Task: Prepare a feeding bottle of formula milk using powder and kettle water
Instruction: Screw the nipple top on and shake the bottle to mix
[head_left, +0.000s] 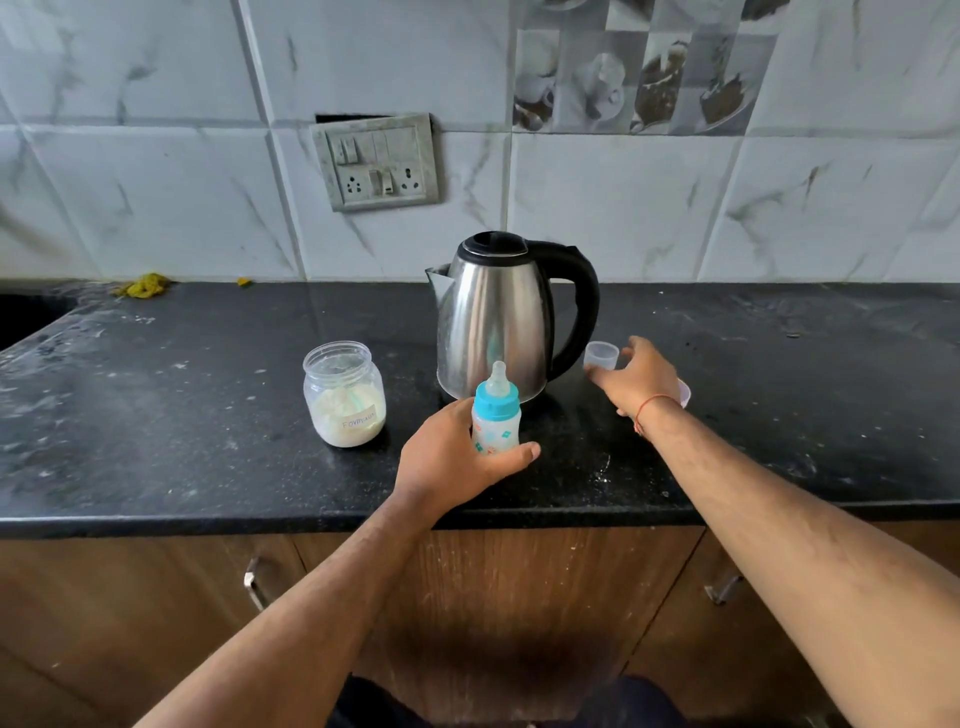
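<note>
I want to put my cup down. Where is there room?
Bare counter lies left of the formula jar, and more right of the right hand. It is crowded around the kettle, feeding bottle and small clear cap.

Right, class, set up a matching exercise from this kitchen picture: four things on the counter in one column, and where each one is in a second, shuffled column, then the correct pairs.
Column one:
1. feeding bottle
2. formula jar
3. kettle
4. small clear cup

Column two:
A. standing open at the left, partly filled with white powder
B. gripped in the left hand
C. at the fingertips of the right hand
D. behind the bottle, lid closed, handle to the right

Pairs: 1-B, 2-A, 3-D, 4-C
</note>
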